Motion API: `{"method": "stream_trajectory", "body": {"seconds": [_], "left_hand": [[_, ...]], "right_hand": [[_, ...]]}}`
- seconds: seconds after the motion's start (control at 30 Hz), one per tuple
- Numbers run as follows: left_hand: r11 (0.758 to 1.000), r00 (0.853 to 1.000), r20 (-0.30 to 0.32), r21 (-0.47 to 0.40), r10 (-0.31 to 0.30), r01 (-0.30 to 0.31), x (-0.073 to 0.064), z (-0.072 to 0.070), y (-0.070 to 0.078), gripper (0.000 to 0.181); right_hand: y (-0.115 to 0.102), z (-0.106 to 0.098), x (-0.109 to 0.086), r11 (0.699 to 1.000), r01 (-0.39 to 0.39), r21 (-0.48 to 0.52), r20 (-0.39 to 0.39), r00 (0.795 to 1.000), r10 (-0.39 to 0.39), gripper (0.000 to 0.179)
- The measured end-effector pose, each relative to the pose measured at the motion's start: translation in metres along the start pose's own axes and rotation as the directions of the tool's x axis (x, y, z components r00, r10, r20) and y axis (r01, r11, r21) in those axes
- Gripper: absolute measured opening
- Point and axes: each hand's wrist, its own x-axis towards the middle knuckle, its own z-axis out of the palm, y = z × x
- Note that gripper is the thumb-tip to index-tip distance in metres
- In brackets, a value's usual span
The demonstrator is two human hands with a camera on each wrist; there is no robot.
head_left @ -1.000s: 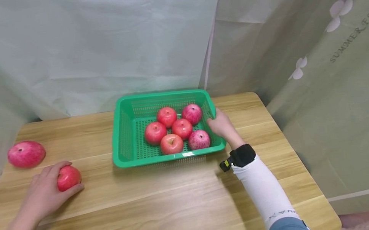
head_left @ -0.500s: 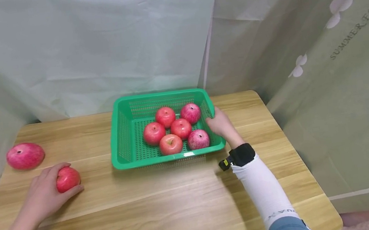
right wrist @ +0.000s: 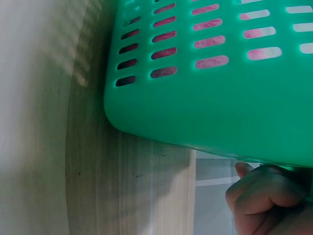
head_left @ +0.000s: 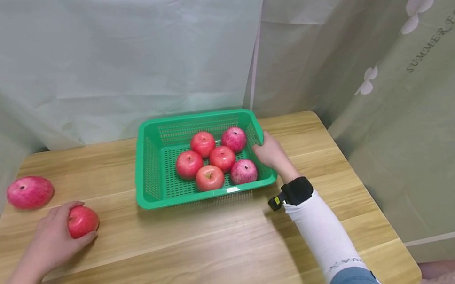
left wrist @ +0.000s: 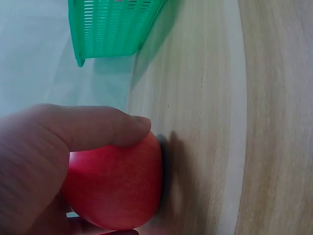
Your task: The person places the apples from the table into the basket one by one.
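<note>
On the left side of the table, my left hand (head_left: pixel 54 239) holds a red apple (head_left: pixel 83 221), thumb on its near side and fingers around the far side. The left wrist view shows the thumb (left wrist: pixel 105 128) lying along that apple (left wrist: pixel 120 188), which rests on the wood. My right hand (head_left: pixel 272 153) grips the right rim of a green plastic basket (head_left: pixel 141 171); in the right wrist view its curled fingers (right wrist: pixel 264 196) are at the basket's edge. Inside the basket, toward its right, sit several apples (head_left: pixel 209 178), some red and some darker pink.
A pink-red apple (head_left: pixel 30 192) lies at the table's far left, beyond my left hand. The wooden table (head_left: pixel 191 260) ends at the back against a pale curtain (head_left: pixel 135 53). A printed curtain (head_left: pixel 423 137) hangs along the right.
Both hands keep their holds, and the basket stays in place. My left hand's thumb has drawn in slightly on the apple. The whole scene shifts a little with the head.
</note>
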Motion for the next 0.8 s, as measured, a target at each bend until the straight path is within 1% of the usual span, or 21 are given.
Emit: {"method": "stream_trajectory", "body": {"seconds": [0.2, 0.33, 0.63, 0.8], "left_hand": [[0.999, 0.999, 0.015, -0.019, -0.029, 0.029, -0.0005, -0.0021, -0.0001, 0.091], [0.999, 0.999, 0.009, -0.027, -0.031, 0.032, -0.0019, -0.0027, -0.0009, 0.091], [0.998, 0.999, -0.006, -0.035, -0.048, 0.048, -0.0053, -0.0033, -0.0003, 0.091], [0.998, 0.999, -0.023, -0.04, -0.041, 0.041, -0.0053, -0.003, -0.0024, 0.09]], "right_hand": [[0.0004, 0.0008, 0.0008, 1.0, 0.009, -0.002, -0.008, 1.0, -0.009, 0.048], [0.0011, 0.0014, 0.0013, 1.0, 0.013, -0.015, -0.01, 1.0, -0.013, 0.048], [0.0025, 0.0014, 0.0016, 1.0, 0.011, -0.01, -0.007, 1.0, -0.011, 0.049], [0.0023, 0.0013, 0.0014, 1.0, 0.013, -0.009, -0.005, 1.0, -0.013, 0.049]]}}
